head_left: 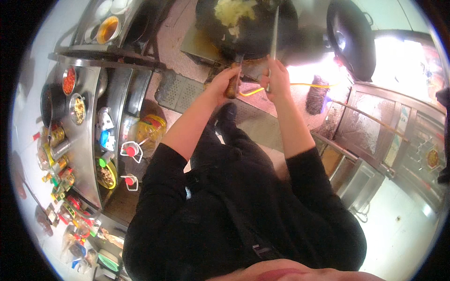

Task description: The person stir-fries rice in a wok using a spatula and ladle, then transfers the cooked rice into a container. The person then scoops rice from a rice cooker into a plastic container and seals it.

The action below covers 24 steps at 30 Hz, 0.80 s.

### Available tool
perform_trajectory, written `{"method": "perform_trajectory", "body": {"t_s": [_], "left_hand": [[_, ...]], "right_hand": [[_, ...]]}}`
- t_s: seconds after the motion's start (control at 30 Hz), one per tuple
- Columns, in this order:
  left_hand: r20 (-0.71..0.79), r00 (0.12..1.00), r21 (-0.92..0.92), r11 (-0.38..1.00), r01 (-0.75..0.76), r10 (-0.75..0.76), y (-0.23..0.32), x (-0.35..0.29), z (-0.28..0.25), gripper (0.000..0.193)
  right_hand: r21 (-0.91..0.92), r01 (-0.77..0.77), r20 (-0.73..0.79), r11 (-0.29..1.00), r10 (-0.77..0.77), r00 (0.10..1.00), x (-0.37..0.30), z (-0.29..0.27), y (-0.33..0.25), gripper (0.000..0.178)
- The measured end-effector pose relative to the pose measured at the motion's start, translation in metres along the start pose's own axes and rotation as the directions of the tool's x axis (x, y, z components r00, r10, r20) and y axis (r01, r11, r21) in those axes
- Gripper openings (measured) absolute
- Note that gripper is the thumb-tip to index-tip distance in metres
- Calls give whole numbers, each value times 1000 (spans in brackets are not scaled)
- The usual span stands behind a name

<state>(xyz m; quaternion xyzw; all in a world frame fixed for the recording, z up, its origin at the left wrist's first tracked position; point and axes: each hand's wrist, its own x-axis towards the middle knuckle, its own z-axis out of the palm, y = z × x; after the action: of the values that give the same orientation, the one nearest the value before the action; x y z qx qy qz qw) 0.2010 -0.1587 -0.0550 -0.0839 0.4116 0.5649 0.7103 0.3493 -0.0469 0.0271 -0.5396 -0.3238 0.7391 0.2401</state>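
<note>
Wok [248, 28] of pale food sits far ahead on the stove, left hand [225, 82] clamped on its handle, right hand [277, 75] gripping a metal utensil [273, 42] beside it.

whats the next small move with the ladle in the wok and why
Probably push the ladle through the yellow food, since it sits heaped at one side of the wok. The left hand grips the wok handle and the right hand holds the ladle's shaft.
</note>
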Motion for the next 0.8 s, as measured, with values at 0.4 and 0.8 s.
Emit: {"method": "perform_trajectory", "body": {"t_s": [0.4, 0.8], "left_hand": [[-30, 988, 127, 980, 151, -148, 23, -32, 18, 16], [-46, 991, 341, 930, 134, -126, 40, -34, 25, 10]], "right_hand": [[-898, 322, 262, 299, -224, 939, -75, -36, -19, 31], [-851, 396, 273, 345, -355, 894, -90, 2, 11, 39]]}}
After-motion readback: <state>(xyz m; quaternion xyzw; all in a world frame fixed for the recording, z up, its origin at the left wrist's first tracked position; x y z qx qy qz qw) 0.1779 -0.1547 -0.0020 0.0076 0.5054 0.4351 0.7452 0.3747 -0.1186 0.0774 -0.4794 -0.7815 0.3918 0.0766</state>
